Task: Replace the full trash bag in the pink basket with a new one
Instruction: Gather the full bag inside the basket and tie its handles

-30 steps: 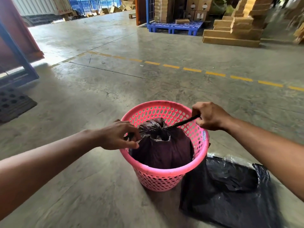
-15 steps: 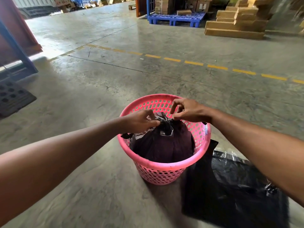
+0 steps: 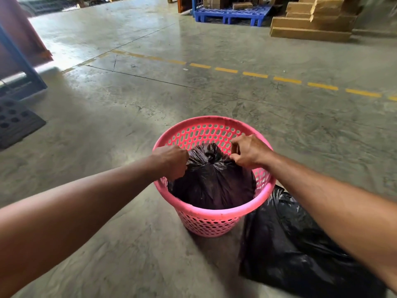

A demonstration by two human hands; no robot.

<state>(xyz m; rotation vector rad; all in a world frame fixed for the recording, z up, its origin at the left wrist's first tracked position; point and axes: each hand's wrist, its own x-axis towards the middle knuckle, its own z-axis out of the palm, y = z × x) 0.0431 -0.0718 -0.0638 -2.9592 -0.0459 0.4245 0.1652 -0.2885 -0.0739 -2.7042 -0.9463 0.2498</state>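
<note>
Both hands pinching top of full black trash bag (image 3: 211,181) w/ knotted neck inside pink basket (image 3: 214,218) on concrete floor (image 3: 133,108), left hand (image 3: 171,161) grip fisted on plastic, right hand (image 3: 249,151) grip pinching plastic, new black bag (image 3: 296,250) flat just right of basket.

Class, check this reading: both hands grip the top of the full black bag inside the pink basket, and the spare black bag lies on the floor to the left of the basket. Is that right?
Not quite. The head view shows the spare black bag lying on the floor to the right of the pink basket, not the left. The rest holds: left hand and right hand grip the full black bag.
</note>
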